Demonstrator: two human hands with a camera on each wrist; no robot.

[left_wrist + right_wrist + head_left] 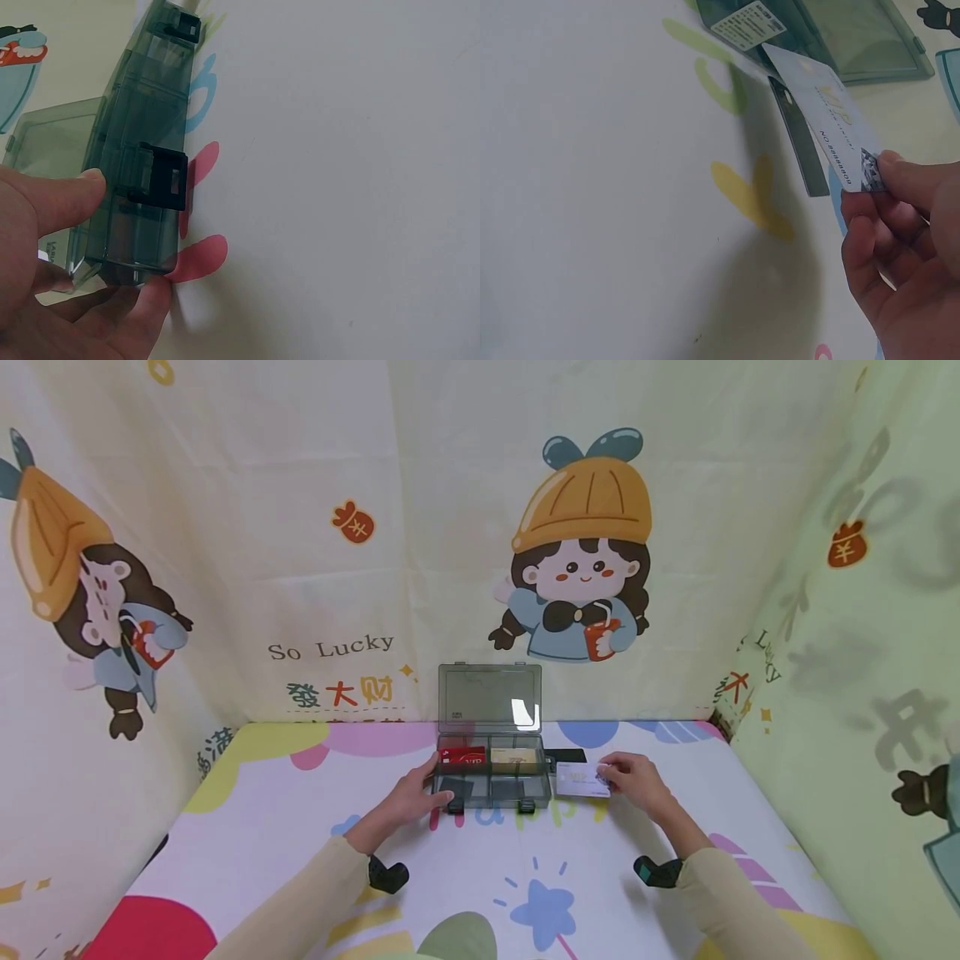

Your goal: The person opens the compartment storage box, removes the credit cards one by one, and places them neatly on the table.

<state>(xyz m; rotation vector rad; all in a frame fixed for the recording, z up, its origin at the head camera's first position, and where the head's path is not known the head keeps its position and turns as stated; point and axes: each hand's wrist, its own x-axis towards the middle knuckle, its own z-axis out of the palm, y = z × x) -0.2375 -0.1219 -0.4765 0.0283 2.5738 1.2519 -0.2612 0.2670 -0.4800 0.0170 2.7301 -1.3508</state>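
A translucent grey-green compartment box point(491, 810) stands on the table, its lid point(480, 693) raised at the back. At the box's left end, my left hand point(408, 795) grips the corner, thumb by the front latch point(161, 177) and fingers round the end wall. A red VIP card point(462, 756) lies in the back left compartment and a gold card point(513, 758) in the back right one. To the right of the box, my right hand point(636, 781) pinches a white VIP card point(825, 116) by its corner between thumb and fingers. The card is tilted above the tablecloth.
Beside the box's right end lies a dark flat strip point(567, 755), partly behind the white card. A printed tablecloth point(480, 877) covers the table. Patterned curtains point(420, 527) close off the back and both sides.
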